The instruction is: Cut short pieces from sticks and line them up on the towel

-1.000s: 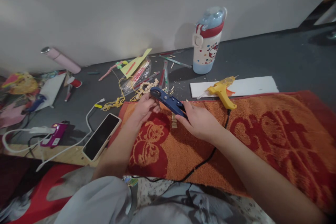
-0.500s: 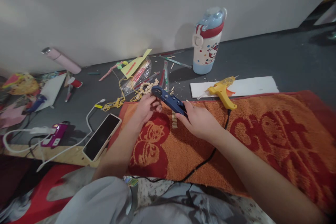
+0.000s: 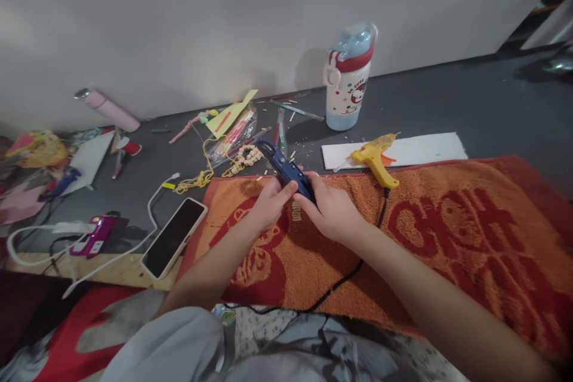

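My right hand [image 3: 332, 210] grips the handles of blue pliers [image 3: 285, 168], whose head points up and left over the edge of an orange and red towel [image 3: 439, 233]. My left hand [image 3: 268, 203] is closed beside it, its fingers pinching at the pliers' handle near a small row of short wooden sticks [image 3: 296, 211] lying on the towel. What the left fingers pinch is too small to make out.
A yellow glue gun [image 3: 373, 158] lies on a white strip [image 3: 416, 150], its black cord crossing the towel. Behind stand a water bottle [image 3: 347, 80], a wooden bead chain [image 3: 244, 158], yellow cord and pens. A phone [image 3: 173, 237] and charger cables lie left.
My left hand has moved right from the pliers' head to the handle beside my right hand. The pliers have turned more upright, and the view has shifted slightly.
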Demonstrator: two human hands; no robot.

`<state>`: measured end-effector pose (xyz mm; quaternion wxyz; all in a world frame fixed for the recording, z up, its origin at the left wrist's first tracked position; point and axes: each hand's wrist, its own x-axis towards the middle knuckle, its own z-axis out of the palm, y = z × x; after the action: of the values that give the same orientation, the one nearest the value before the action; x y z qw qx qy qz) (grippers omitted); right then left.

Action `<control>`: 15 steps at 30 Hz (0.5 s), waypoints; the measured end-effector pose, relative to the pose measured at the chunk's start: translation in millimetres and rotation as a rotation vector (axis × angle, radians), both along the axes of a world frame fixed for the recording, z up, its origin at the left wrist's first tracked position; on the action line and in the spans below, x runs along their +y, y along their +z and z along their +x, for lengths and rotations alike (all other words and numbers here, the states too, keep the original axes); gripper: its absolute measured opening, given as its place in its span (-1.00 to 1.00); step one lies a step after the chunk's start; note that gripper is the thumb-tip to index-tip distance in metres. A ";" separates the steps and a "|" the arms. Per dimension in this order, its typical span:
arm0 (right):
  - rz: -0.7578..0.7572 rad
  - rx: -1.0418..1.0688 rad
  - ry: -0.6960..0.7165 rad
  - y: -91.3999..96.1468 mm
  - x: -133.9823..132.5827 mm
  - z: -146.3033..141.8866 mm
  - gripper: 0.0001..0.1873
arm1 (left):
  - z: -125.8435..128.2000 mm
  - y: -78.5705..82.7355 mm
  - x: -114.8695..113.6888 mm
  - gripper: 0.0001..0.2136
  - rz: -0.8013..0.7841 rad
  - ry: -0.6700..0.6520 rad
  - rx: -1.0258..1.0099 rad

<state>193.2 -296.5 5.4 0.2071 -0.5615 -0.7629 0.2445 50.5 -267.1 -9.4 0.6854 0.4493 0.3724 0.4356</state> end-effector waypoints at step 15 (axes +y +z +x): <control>-0.058 -0.055 0.000 2.6 1.5 -2.0 -0.49 | 2.5 -3.6 1.0 -0.55 -0.079 0.080 -0.014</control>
<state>191.2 -295.1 8.0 0.1698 -0.5738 -0.7608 0.2511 52.9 -266.1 -13.0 0.6874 0.4035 0.4021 0.4505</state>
